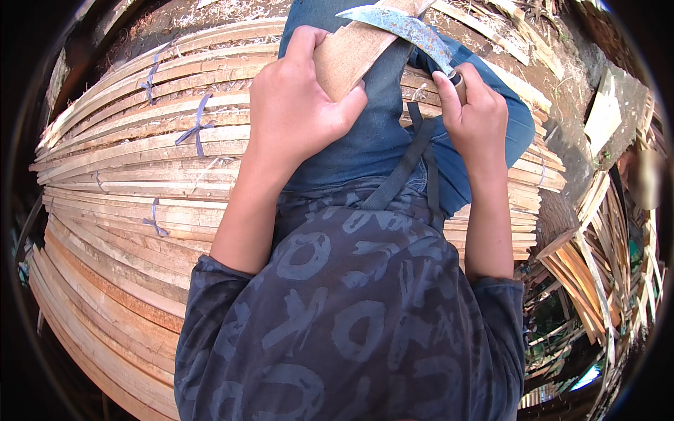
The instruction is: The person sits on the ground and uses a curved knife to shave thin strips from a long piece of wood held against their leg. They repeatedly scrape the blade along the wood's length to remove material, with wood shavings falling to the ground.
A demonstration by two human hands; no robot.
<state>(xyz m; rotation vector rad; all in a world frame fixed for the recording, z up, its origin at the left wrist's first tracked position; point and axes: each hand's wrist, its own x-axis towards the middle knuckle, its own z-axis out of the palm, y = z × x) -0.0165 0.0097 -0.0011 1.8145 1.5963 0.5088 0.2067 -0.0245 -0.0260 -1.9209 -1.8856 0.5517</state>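
Note:
My left hand (298,105) is closed on a flat wooden board (351,59), thumb along its near edge and fingers behind its left side. The board slants up and away over my jeans (351,154). In my right hand (474,109) is the dark handle of a sickle (411,31), fingers wrapped round it. Its curved, rust-spotted blade arcs to the left across the board's far part, point toward the upper left. Whether the edge touches the wood I cannot tell. The board's far end runs out at the top of the view.
Long wooden strips (140,203), tied into bundles with purple ties (196,126), lie beneath and beside me. Wood shavings and offcuts (484,31) cover the ground ahead. At the right are a log (558,221) and a heap of thin slats (597,281). A black strap (404,168) hangs at my waist.

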